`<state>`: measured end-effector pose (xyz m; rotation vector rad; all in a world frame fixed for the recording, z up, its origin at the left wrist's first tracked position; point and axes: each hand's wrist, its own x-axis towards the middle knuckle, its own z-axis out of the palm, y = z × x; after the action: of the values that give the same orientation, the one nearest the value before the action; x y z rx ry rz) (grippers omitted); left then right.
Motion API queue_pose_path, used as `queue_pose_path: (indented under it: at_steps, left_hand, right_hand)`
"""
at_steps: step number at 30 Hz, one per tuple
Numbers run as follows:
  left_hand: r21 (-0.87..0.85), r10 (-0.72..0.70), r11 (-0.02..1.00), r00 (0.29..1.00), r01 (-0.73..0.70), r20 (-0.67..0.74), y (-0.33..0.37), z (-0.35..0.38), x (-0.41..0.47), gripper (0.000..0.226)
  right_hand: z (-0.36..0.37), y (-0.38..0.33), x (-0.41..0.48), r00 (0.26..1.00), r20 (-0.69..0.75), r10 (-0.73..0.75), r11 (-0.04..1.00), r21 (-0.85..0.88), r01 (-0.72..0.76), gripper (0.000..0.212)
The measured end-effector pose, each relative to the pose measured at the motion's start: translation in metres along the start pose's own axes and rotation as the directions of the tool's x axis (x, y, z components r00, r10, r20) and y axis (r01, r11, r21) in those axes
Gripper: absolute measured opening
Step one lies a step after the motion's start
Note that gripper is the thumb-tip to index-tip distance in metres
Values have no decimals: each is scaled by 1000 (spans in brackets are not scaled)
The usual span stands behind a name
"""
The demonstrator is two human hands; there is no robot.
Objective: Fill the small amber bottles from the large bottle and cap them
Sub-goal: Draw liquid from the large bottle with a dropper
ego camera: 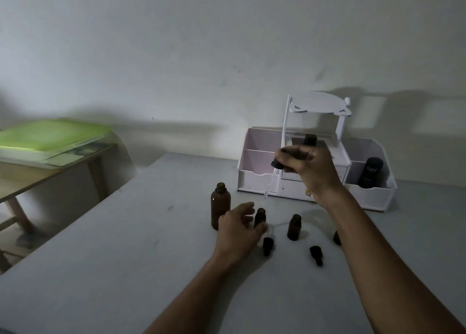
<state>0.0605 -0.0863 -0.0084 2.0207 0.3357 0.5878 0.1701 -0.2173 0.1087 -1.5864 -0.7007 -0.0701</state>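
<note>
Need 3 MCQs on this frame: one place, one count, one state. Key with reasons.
1. The black bottle stands: A in the organiser's right compartment; B beside the large bottle; C on the floor.
2. Loose droppers lying on the table: A one; B two; C four.
3. The large bottle is: A capped; B lying down; C uncapped, upright.
Key: A, it shows in the right-end bin; B, one by the left hand, one further right; C, its mouth is bare.

right hand [309, 167] pinching dropper [273, 175], 3 small bottles
</note>
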Motion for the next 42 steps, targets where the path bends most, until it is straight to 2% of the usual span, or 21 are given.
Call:
queue_pose_path:
  at_steps: [5,11,18,36,42]
  left_hand:
    - [-71,-25,997,1000,26,11,-7,-3,2,55]
    - [-59,-14,998,1000,14,7,-7,-1,3,51]
    - [-55,-1,998,1000,2,8,-4,0,2,34]
    - [-33,6,999,1000,-6,0,-6,0,3,34]
    - [-39,5,999,1000,-6,-20,-5,2,1,32]
  right_hand:
    - [4,4,-1,1000,0,26,1000,3,-26,2]
    - [4,7,-2,998,-20,54,998,-21,-55,6]
    - [7,13,-4,999,-4,47,995,-93,-47,4]
    - [7,12,-5,1000,-8,-8,990,-141,6,15]
    - [10,12,-6,999,20,-31,982,-186,35,4]
